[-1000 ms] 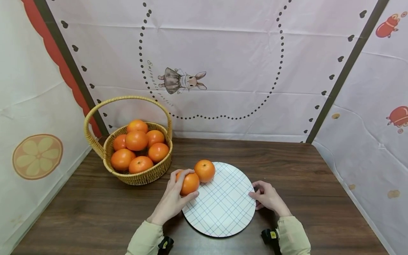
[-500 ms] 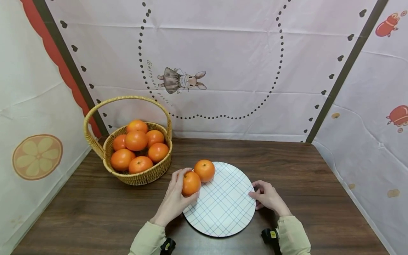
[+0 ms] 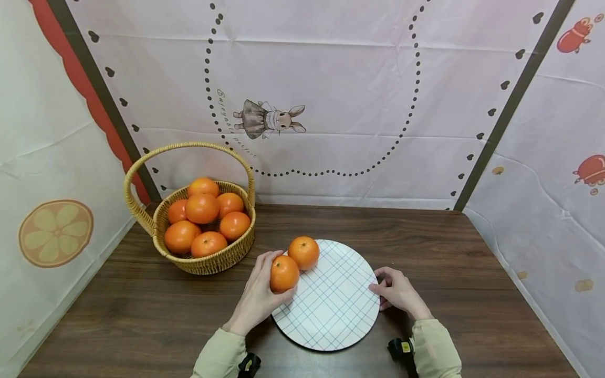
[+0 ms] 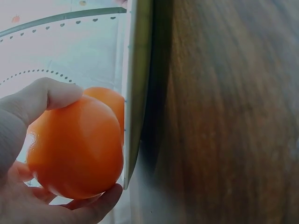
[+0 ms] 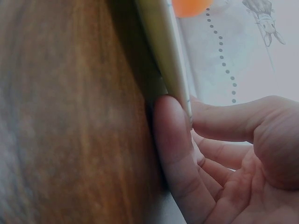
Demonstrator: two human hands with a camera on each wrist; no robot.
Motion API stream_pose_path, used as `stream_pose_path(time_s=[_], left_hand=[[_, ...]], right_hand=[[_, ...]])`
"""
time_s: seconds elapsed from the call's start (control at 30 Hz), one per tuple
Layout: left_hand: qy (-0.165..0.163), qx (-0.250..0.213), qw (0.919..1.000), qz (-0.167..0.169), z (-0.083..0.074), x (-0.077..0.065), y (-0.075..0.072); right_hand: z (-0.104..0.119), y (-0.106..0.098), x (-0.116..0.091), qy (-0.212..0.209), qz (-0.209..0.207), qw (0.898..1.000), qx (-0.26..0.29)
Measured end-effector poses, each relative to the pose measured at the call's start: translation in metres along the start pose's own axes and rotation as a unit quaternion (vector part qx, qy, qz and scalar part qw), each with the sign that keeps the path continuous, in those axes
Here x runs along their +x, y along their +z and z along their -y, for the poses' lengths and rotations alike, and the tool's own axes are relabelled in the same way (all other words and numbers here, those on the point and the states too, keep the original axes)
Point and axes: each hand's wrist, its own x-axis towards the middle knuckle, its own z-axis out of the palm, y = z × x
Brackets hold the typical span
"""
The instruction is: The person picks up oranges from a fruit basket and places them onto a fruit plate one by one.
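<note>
In the head view, the left hand (image 3: 257, 302) grips the near orange (image 3: 284, 275) at the left edge of the plate (image 3: 335, 312), thumb to the right, fingers round the far side. That orange is nearly round, its stem spot upward; the far orange (image 3: 304, 253) sits just beyond it, stem spot also up. The plate lies checked face up on the table (image 3: 425, 241). The left forearm slants up and right, the right one up and left; the right hand (image 3: 400, 291) holds the plate's right rim. More oranges fill the basket (image 3: 215, 265) at left

In the left wrist view, thumb and fingers clamp the near orange from opposite sides, right beside the plate's face

In the right wrist view, the rim is pinched, the thumb above, a finger below
</note>
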Motion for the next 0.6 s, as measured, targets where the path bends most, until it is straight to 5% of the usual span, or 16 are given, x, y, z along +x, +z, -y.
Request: stream_pose_path(time_s=[0.6], left_hand=[[-0.010, -0.001, 0.9999, 0.009, 0.0003, -0.0018, -0.0004]], right_hand=[[0.0003, 0.0001, -0.0012, 0.002, 0.000, 1.000, 0.002]])
